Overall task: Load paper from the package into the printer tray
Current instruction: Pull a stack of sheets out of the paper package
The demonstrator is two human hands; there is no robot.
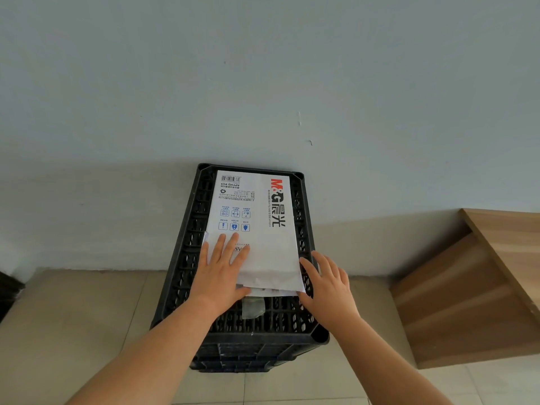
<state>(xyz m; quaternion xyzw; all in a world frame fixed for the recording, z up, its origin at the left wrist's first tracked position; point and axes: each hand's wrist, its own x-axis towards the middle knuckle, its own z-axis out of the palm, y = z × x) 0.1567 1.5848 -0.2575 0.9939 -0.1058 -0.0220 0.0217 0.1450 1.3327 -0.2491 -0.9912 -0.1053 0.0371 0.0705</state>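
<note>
Paper package [257,229] flat on black crate [187,247], near end open. Left hand [219,273] fingers spread flat on wrapper; right hand [327,285] open at near-right corner. Likely heavy, wrapper slippery; grip both long sides

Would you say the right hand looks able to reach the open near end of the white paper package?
Probably yes: the right hand already touches the white paper package's near corner, unobstructed.
</note>
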